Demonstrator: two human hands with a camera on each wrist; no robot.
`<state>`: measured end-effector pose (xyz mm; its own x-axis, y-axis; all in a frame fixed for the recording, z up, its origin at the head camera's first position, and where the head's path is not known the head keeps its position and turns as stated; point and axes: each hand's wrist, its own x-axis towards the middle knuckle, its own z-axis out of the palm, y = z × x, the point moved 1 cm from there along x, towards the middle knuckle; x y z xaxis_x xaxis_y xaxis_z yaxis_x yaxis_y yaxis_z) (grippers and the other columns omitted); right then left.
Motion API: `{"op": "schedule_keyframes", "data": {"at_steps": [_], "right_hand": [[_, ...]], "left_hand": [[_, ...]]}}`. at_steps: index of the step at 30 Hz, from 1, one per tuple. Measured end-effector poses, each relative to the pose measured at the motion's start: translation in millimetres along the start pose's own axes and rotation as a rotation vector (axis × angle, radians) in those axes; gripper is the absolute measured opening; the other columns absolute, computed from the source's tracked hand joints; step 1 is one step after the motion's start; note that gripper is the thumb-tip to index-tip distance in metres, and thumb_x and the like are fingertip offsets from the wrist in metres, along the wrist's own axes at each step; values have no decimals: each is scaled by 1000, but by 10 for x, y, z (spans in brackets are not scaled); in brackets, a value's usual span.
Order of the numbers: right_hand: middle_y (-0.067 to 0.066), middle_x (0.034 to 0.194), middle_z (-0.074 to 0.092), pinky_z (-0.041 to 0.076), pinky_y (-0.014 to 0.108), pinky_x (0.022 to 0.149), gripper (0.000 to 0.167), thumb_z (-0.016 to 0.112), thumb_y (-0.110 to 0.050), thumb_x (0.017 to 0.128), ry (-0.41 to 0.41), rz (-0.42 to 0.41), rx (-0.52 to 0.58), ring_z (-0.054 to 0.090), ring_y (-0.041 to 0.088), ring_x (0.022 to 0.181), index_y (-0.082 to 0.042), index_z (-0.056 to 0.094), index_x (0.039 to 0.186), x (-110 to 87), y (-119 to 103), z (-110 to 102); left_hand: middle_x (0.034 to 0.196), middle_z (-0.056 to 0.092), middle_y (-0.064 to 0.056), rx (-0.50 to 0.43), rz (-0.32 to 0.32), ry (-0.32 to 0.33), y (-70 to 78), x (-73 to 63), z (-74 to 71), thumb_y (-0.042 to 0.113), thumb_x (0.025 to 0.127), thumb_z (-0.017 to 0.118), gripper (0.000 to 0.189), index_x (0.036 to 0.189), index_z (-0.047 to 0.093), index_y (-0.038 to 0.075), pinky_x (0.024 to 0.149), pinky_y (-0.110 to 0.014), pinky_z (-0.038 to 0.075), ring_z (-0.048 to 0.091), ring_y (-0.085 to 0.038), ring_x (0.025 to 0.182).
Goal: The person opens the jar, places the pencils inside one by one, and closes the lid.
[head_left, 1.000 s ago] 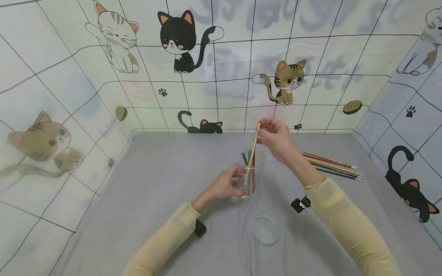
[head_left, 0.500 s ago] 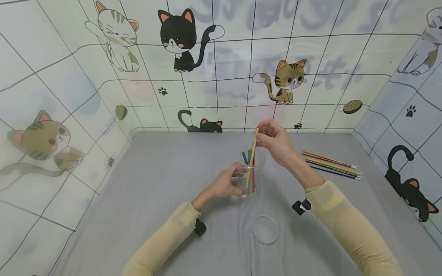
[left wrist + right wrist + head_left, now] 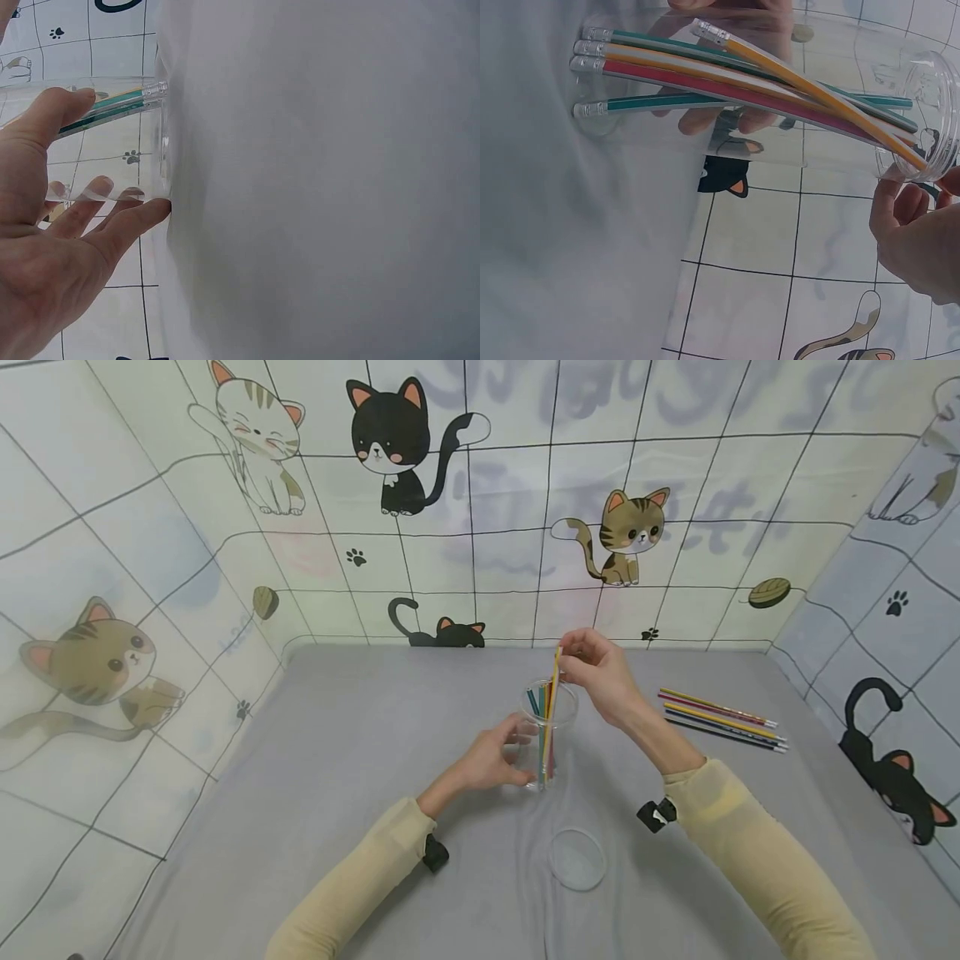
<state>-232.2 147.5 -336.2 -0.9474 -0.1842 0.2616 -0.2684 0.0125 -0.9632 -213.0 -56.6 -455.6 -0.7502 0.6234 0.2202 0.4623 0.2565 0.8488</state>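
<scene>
My left hand [image 3: 491,758] holds a clear plastic jar [image 3: 567,720] upright on the grey cloth, thumb and fingers around its lower side. Above the rim, my right hand [image 3: 600,672] pinches the upper end of a yellow pencil [image 3: 810,85]. Most of that pencil is inside the jar, slanted, its eraser end downward and short of the bottom. Several other pencils stand in the jar, among them a red pencil [image 3: 682,82] and a teal pencil [image 3: 656,101], eraser ends at the bottom. In the left wrist view, my thumb [image 3: 56,112] overlaps the jar wall.
Several pencils [image 3: 723,720] lie side by side on the cloth right of the jar. A round clear lid [image 3: 577,860] lies flat in front of it. Behind and at both sides rises a white gridded backdrop [image 3: 510,560] with printed cats.
My right hand has come down slightly, lowering the yellow pencil deeper into the jar and making it more upright. The left hand and jar have stayed in place.
</scene>
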Motion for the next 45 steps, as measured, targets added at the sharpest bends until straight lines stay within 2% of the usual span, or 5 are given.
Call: {"op": "schedule_keyframes", "data": {"at_steps": [9, 15, 23, 30, 45], "right_hand": [[4, 92, 58, 54, 25, 75, 17, 58, 1, 95, 33, -9, -68, 56, 16, 83, 10, 54, 108, -3, -5, 12], [1, 85, 61, 55, 24, 69, 14, 59, 4, 94, 59, -50, -36, 58, 14, 76, 11, 55, 104, 21, -26, 17], [10, 93, 62, 57, 26, 75, 12, 60, 2, 94, 48, -39, -73, 63, 15, 79, 6, 57, 104, -9, -14, 3], [9, 98, 63, 54, 25, 79, 17, 63, -3, 95, -6, -36, -156, 61, 16, 87, 7, 58, 107, -58, 4, 2], [4, 99, 61, 55, 25, 80, 21, 57, -2, 97, 15, -39, -102, 60, 13, 90, 14, 54, 110, -39, -28, -88]], "left_hand": [[136, 56, -9, 3, -25, -4, -68, 20, 14, 0, 74, 83, 80, 142, 42, 13, 92, -31, 53, 57, -29, 123], [136, 57, -10, 1, -13, -7, -76, 23, 21, 1, 75, 83, 81, 143, 41, 14, 93, -33, 53, 57, -32, 123], [137, 56, -7, -6, -53, -13, -76, 21, 26, 1, 75, 84, 81, 143, 42, 16, 94, -31, 52, 56, -27, 125], [136, 57, -8, 3, -45, -1, -68, 20, 23, 0, 75, 84, 85, 145, 40, 17, 94, -32, 52, 57, -28, 124], [136, 57, -11, -13, -17, 7, -42, 9, 14, -1, 74, 84, 84, 144, 41, 14, 94, -38, 54, 57, -32, 123]]}}
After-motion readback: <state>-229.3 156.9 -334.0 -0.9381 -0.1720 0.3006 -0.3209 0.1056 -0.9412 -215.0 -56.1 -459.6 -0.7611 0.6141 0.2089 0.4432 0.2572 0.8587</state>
